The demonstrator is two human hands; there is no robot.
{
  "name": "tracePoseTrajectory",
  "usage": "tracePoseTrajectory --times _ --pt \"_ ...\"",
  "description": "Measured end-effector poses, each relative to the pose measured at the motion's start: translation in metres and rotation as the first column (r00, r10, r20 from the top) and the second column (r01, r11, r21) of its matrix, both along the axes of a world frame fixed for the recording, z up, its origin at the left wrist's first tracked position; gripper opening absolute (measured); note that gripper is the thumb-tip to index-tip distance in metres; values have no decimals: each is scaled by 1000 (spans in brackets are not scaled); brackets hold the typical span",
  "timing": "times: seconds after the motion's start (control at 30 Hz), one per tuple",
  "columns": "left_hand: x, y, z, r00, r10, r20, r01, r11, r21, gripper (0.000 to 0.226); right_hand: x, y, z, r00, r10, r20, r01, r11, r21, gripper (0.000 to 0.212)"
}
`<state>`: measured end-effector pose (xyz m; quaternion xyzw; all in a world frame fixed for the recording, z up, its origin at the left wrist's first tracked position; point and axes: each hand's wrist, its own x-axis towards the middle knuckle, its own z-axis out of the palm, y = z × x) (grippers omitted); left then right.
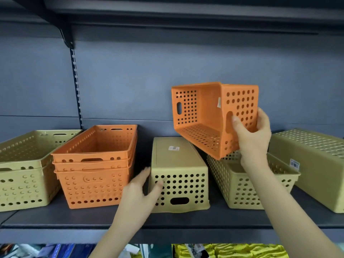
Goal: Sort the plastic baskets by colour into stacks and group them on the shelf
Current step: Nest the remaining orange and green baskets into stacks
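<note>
Here, the right hand point(250, 135) grips a lone orange basket point(210, 116), tilted; best levelled, then nested squarely into the orange stack point(95, 164). The left hand point(143, 189), open, touches an upturned yellow basket point(178, 174) right of that stack.

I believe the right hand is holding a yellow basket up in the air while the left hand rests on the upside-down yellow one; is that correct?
Not quite: the head view shows the right hand holding an orange basket, not a yellow one. The left hand does rest on the upside-down yellow basket.

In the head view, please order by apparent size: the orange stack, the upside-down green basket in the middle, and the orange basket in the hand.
1. Orange stack
2. Upside-down green basket and held orange basket: they look alike, and their distances differ, so I leave them unranked.
</note>
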<state>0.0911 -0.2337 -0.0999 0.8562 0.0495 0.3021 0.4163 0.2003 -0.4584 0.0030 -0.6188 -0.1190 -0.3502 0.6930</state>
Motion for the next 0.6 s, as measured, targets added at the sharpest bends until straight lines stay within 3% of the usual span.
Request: tracePoseTrajectory --times 0.07,0.13,0.23,0.33,0.47,0.6 --pt "0 -16 24 978 5 207 -17 998 54 58 -5 10 -4 994 101 -37 -92 977 194 60" --pt "3 -36 49 945 -62 320 12 988 155 60 -12 25 -6 978 198 -60 -162 915 370 57" --pt "17 -63 75 911 -210 355 114 955 273 57 -19 48 -8 970 242 -29 -198 853 482 51" --pt "31 -74 79 893 -259 367 207 963 175 40 -23 59 -9 959 285 -10 -239 823 515 53" --pt "36 -66 69 890 -223 399 188 974 126 36 -17 48 -17 918 393 -45 -347 855 387 65" --pt "32 -52 79 883 -250 397 134 946 296 40 -6 21 -22 906 422 -30 -416 901 124 89"
